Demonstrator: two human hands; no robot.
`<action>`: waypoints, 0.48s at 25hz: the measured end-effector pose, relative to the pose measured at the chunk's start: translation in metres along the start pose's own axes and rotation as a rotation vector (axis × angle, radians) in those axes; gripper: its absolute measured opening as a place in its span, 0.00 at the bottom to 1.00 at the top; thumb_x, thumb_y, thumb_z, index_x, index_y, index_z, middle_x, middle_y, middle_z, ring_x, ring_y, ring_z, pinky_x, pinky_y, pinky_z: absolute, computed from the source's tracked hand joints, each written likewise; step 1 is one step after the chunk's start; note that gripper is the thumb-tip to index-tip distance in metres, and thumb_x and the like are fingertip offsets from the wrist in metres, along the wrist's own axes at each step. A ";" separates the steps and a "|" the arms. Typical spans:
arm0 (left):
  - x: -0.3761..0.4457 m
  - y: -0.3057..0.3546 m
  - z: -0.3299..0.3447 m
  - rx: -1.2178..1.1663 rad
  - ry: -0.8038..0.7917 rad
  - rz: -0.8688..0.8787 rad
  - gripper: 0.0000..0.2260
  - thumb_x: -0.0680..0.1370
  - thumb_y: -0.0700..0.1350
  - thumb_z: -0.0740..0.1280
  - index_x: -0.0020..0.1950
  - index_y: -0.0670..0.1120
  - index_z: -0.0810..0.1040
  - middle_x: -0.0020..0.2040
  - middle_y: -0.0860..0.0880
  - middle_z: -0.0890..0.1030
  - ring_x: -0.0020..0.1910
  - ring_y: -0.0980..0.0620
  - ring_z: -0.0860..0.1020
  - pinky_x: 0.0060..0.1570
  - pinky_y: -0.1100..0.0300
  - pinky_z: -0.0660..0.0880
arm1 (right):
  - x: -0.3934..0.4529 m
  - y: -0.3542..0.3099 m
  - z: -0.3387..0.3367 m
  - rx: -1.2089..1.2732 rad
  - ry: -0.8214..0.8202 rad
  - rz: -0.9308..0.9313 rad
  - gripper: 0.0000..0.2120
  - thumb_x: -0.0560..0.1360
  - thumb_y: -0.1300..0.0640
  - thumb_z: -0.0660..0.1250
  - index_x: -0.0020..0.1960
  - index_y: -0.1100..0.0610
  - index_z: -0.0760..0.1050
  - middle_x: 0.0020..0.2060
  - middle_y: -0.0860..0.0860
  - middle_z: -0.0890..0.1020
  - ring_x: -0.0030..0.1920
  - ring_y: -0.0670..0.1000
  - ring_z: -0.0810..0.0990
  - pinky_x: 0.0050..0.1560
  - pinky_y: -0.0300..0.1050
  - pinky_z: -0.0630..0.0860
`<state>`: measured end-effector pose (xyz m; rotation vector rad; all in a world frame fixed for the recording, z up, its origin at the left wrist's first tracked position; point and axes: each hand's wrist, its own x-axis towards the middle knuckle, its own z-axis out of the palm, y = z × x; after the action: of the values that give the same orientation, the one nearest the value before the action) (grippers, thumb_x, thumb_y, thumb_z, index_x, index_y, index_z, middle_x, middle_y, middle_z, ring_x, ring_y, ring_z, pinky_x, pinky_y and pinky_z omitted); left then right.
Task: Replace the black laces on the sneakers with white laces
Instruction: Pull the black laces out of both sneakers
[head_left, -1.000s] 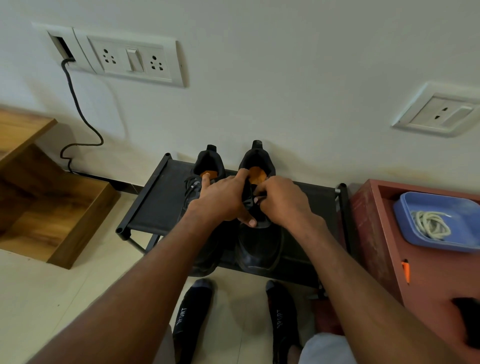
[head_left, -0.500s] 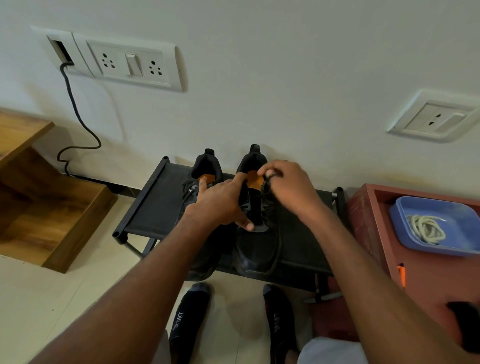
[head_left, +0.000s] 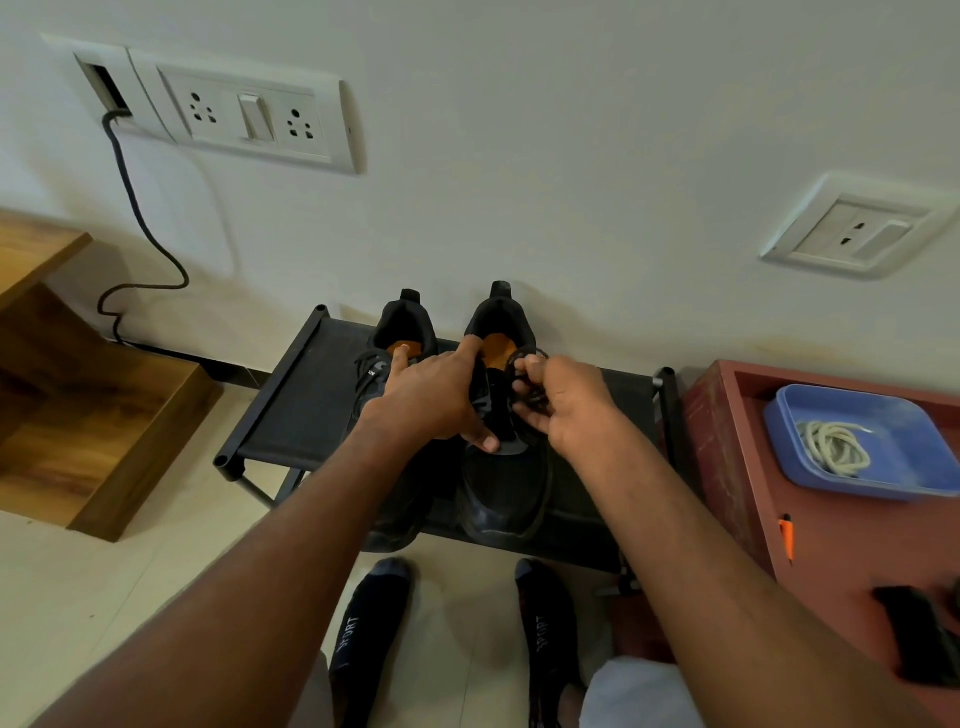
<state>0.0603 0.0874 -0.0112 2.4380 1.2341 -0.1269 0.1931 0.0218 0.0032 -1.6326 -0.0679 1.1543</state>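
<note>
Our left hand (head_left: 431, 400) grips the right-hand black mesh sneaker (head_left: 504, 457) across its tongue and collar, thumb pressed near the lower eyelets, holding it down on the low black fabric-topped shoe rack (head_left: 291, 410). Our right hand (head_left: 566, 405) pinches a bunch of thin black lace (head_left: 527, 387) gathered at the shoe's right side, fingers curled round it. To the left, just beside, stands the second black sneaker (head_left: 395, 364), its lace threaded and loosely looped. Far right, the coiled white cord laces (head_left: 834, 447) lie in a shallow blue plastic tray (head_left: 893, 415) on a red-brown wooden cabinet (head_left: 831, 551).

We judge the lace soft, limp and light, likely to snag at each eyelet, so we take it close to the eyelet and draw short lengths. The sneaker looks light and flexible; it needs bracing at the tongue.
</note>
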 end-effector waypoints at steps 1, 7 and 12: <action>-0.001 0.000 0.000 -0.008 -0.002 0.012 0.49 0.65 0.62 0.82 0.76 0.54 0.58 0.70 0.49 0.78 0.71 0.41 0.75 0.78 0.34 0.44 | 0.001 -0.003 -0.003 0.126 -0.003 0.077 0.09 0.83 0.63 0.62 0.48 0.58 0.80 0.40 0.52 0.83 0.40 0.50 0.80 0.44 0.48 0.80; -0.002 0.004 -0.003 -0.053 -0.067 0.051 0.24 0.72 0.63 0.76 0.63 0.60 0.72 0.58 0.54 0.72 0.71 0.46 0.69 0.75 0.30 0.44 | 0.017 -0.020 -0.024 -0.590 0.118 -0.164 0.08 0.79 0.59 0.62 0.55 0.59 0.78 0.51 0.58 0.84 0.43 0.55 0.79 0.38 0.45 0.72; 0.003 0.015 0.004 -0.040 -0.027 -0.023 0.10 0.76 0.64 0.72 0.55 0.64 0.81 0.64 0.50 0.73 0.73 0.46 0.67 0.74 0.28 0.42 | 0.001 -0.026 -0.032 -1.446 0.054 -0.526 0.34 0.75 0.57 0.70 0.78 0.53 0.61 0.78 0.58 0.54 0.78 0.64 0.55 0.72 0.63 0.68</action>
<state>0.0742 0.0798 -0.0109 2.3808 1.2417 -0.1399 0.2282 0.0104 0.0208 -2.5846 -1.4811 0.5611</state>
